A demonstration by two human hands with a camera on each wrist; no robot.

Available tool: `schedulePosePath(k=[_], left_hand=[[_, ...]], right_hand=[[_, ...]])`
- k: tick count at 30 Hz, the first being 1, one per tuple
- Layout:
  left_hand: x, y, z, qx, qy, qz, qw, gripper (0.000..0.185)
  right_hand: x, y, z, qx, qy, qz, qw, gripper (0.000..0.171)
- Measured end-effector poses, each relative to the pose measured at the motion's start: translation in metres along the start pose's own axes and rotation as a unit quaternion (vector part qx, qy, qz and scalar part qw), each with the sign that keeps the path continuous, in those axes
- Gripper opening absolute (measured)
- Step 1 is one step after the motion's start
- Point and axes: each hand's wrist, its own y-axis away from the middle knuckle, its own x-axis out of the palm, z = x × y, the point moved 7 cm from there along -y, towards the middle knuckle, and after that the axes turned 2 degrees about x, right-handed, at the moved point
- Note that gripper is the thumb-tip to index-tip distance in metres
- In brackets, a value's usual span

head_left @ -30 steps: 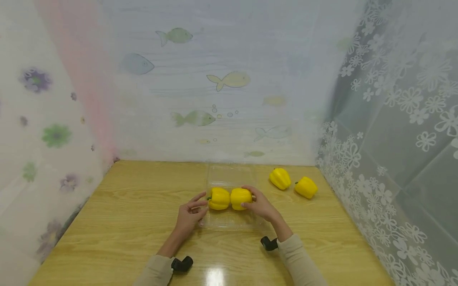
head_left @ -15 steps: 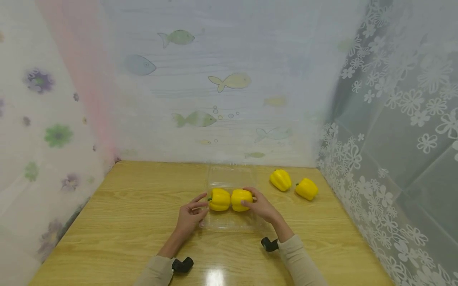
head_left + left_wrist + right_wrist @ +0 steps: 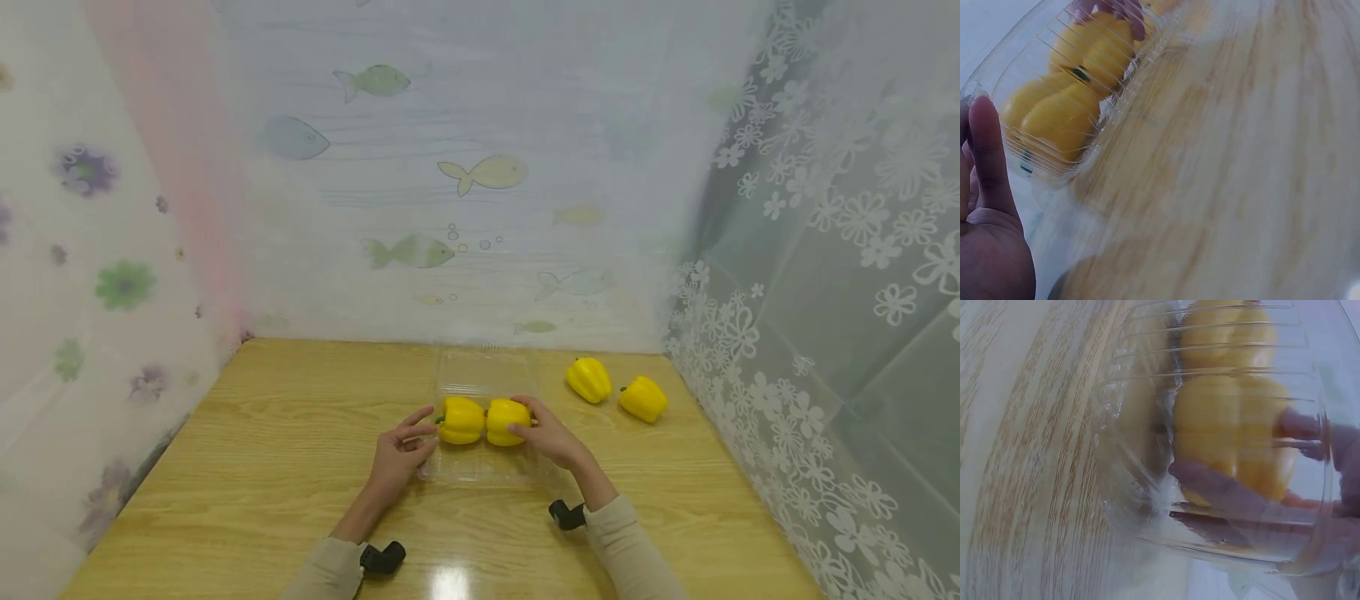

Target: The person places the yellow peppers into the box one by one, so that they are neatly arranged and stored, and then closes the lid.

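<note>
- My left hand (image 3: 400,454) rests at the left edge of the clear plastic clamshell tray (image 3: 480,475). Its fingers are relaxed and nearly straight, holding nothing, with the fingertips just touching the tray's wall.
- Just right of those fingertips, the left yellow pepper (image 3: 460,419) lies on its side in the tray, touching its neighbour.
- My right hand (image 3: 551,435) curls round the right yellow pepper (image 3: 507,421), thumb in front and fingers over the far side, and holds it down in the tray.
- Handling, as I judge it: the peppers look smooth and glossy, probably light and a bit slippery, so a wrap round the belly seems safer than a pinch at the stem.
- The tray looks thin and flexible. I would steady it by the rim or the ribbed wall (image 3: 1054,134), since pressing its floor would likely buckle it.
- Beyond my right hand, further right and towards the back, two loose yellow peppers (image 3: 589,379) lie near each other on the wooden table (image 3: 247,467), well apart from the tray.
- Behind the tray, its open lid (image 3: 486,367) lies flat on the table.
</note>
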Motion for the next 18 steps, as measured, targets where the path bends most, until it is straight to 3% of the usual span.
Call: schedulePosePath(k=[18], left_hand=[[-0.0008, -0.0003, 0.0022, -0.001, -0.014, -0.011, 0.9998, 0.027]], right_hand=[[0.0012, 0.0002, -0.0016, -0.009, 0.008, -0.001, 1.0, 0.06]])
